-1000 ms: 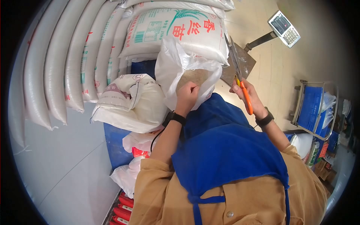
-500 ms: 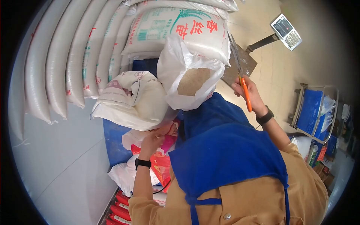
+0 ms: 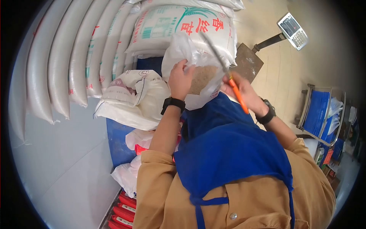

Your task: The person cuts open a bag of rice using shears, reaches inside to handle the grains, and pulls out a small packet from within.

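My left hand (image 3: 180,81) is at the near left rim of an open white plastic bag (image 3: 176,53), fingers closed on its edge. Light brown grain (image 3: 203,80) shows inside the bag. On the bag's right side, my right hand (image 3: 244,91) grips a long, narrow metal tool with an orange handle (image 3: 239,93). Its shaft slants up and left, passing over the bag's opening. Motion blurs the right fingers, which are close to the bag's right rim. Left of the bag, a white woven sack (image 3: 131,101) sits with its top folded open.
Full white sacks (image 3: 78,57) stand in a row at the left. A printed rice sack (image 3: 160,28) lies behind the bag. To the right is a platform scale (image 3: 249,63) with its display (image 3: 291,30). A cart (image 3: 322,114) holds blue crates. Red packets (image 3: 124,212) lie at bottom left.
My left hand has moved up from the pink and red packaging to the white bag's rim. My right hand has come left, tilting the orange-handled tool over the bag.
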`<move>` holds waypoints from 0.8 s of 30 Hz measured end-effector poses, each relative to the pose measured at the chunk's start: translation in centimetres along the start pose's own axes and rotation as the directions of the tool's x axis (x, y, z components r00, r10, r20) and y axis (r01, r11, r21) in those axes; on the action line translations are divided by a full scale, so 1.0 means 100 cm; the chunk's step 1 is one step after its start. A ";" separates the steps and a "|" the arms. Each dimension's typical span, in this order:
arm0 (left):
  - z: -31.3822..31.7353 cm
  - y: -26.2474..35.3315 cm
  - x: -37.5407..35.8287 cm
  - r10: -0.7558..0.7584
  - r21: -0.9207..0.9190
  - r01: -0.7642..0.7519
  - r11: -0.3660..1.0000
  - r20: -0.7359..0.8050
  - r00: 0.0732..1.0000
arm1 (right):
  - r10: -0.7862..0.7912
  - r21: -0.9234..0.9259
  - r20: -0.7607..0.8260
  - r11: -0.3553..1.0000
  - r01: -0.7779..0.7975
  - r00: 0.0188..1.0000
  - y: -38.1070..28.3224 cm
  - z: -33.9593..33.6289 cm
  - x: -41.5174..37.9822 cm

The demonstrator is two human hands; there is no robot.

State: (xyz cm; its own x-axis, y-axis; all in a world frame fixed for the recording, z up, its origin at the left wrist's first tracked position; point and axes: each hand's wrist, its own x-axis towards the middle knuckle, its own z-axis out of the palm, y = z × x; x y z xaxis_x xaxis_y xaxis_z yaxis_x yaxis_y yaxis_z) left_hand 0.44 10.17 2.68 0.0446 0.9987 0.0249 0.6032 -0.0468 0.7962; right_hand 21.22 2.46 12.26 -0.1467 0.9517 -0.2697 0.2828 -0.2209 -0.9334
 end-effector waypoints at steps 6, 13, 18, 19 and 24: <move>-0.011 -0.020 0.023 -0.098 -0.097 0.098 0.990 0.013 0.995 | 0.310 -0.056 0.302 0.950 -0.308 0.902 0.044 0.023 -0.016; -0.006 -0.043 0.031 -0.234 -0.409 0.235 0.882 0.054 0.971 | 0.401 -0.038 0.330 0.910 -0.413 0.855 0.064 0.037 -0.007; -0.013 -0.034 0.032 -0.251 -0.363 0.245 0.899 0.031 0.967 | 0.343 -0.115 0.264 0.939 -0.324 0.901 0.076 0.045 0.014; -0.013 -0.035 0.033 -0.250 -0.351 0.239 0.905 0.014 0.968 | 0.337 -0.127 0.261 0.941 -0.314 0.905 0.077 0.046 0.017; -0.004 -0.040 0.034 -0.344 -0.513 0.292 0.807 -0.007 0.939 | 0.336 -0.087 0.253 0.942 -0.325 0.907 0.072 0.056 0.023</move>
State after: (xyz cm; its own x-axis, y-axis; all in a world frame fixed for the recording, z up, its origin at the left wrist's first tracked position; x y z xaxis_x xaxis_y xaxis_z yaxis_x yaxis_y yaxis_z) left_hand -2.13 13.72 -0.14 -0.1708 0.9540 -0.2466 0.0919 0.2646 0.9600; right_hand 17.61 1.88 3.54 -0.2780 0.7350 -0.6185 0.3966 -0.4986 -0.7708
